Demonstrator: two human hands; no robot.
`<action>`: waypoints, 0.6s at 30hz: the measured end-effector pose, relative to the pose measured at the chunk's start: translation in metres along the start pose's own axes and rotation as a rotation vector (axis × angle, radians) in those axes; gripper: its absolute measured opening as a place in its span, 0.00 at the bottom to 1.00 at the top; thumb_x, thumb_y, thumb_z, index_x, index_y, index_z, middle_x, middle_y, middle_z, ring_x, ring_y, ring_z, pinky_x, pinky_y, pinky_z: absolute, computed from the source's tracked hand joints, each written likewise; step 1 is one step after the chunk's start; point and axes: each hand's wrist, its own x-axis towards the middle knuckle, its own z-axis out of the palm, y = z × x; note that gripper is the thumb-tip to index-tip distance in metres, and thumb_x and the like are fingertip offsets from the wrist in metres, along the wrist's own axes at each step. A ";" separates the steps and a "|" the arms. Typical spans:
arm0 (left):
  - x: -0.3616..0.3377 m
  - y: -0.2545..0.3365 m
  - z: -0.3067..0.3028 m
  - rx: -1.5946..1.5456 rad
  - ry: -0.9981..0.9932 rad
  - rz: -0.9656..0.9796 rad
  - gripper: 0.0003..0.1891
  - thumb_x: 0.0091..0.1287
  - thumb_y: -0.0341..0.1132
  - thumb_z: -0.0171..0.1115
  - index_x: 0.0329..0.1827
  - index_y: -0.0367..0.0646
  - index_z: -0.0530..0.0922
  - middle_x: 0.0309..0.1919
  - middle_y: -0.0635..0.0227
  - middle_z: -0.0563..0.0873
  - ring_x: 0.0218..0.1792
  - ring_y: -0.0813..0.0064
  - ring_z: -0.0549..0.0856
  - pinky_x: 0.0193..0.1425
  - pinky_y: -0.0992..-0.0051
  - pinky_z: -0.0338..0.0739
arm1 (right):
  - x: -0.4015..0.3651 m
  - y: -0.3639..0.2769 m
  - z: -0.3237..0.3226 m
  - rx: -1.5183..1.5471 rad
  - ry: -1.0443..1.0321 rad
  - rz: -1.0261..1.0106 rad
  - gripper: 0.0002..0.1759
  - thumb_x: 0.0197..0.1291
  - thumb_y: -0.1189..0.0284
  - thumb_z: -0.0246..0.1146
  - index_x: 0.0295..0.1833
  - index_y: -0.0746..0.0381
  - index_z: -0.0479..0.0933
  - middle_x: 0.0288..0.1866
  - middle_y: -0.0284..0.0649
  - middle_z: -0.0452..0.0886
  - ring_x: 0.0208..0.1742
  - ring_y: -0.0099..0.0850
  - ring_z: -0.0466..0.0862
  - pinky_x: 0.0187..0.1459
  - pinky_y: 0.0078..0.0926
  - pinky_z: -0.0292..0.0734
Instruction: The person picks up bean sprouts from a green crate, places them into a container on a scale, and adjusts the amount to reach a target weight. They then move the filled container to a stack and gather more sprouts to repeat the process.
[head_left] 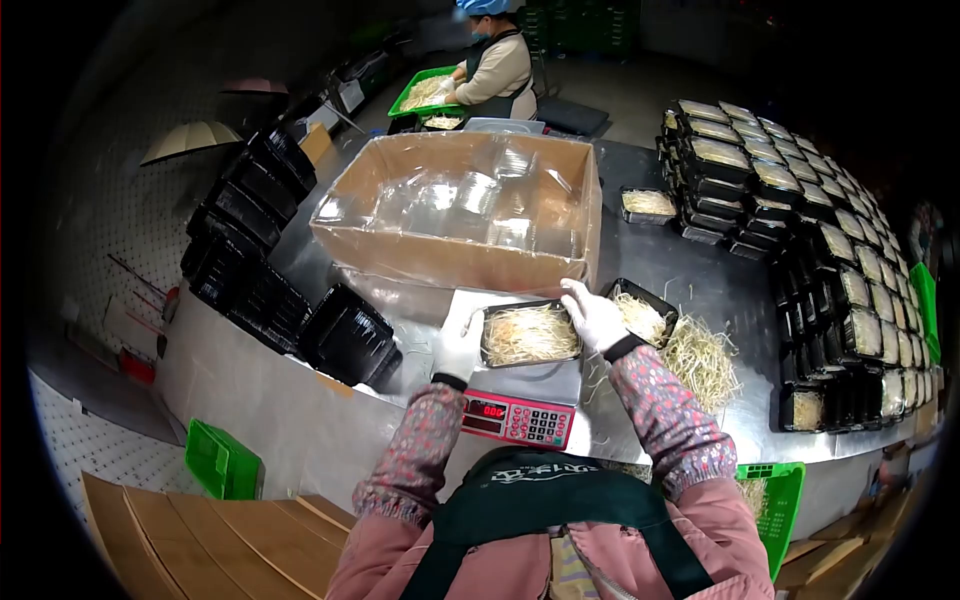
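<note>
A black tray of bean sprouts (530, 334) is over the pale platform of a red digital scale (516, 418), whose lit display shows zeros. My gloved left hand (458, 342) grips the tray's left end, thumb along the rim. At the opposite end, my gloved right hand (597, 316) has its fingers on the right edge. Just beyond that hand sits a second black tray (643, 308) with sprouts in it. Loose bean sprouts (700, 362) lie heaped on the metal table (720, 270) beside my right forearm.
An open cardboard box (450, 245) holds clear plastic lids. Stacked empty black trays (345, 335) line the left side. Tall stacks of filled trays (840, 250) cover the right, with one filled tray (648, 204) nearby. Across the table a person (497, 70) handles a green crate (405, 98).
</note>
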 end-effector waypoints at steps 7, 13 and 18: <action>0.011 -0.031 0.015 0.308 -0.178 -0.151 0.19 0.72 0.43 0.60 0.56 0.37 0.83 0.48 0.51 0.88 0.49 0.62 0.88 0.56 0.71 0.78 | 0.005 0.016 0.016 -0.064 -0.224 0.257 0.23 0.72 0.51 0.51 0.56 0.56 0.79 0.42 0.52 0.86 0.46 0.51 0.85 0.50 0.48 0.79; 0.014 -0.060 0.017 -0.454 -0.296 -0.406 0.17 0.70 0.32 0.62 0.58 0.33 0.80 0.39 0.67 0.88 0.37 0.74 0.86 0.40 0.78 0.79 | 0.003 0.057 0.059 0.640 -0.213 0.503 0.14 0.69 0.66 0.64 0.49 0.67 0.80 0.38 0.37 0.86 0.41 0.25 0.83 0.47 0.26 0.78; 0.021 -0.057 0.013 -0.505 -0.307 -0.571 0.07 0.64 0.27 0.63 0.43 0.39 0.84 0.28 0.74 0.83 0.19 0.86 0.76 0.19 0.83 0.65 | 0.005 0.056 0.073 0.890 -0.095 0.598 0.07 0.64 0.72 0.68 0.38 0.64 0.80 0.32 0.33 0.84 0.31 0.21 0.81 0.35 0.22 0.77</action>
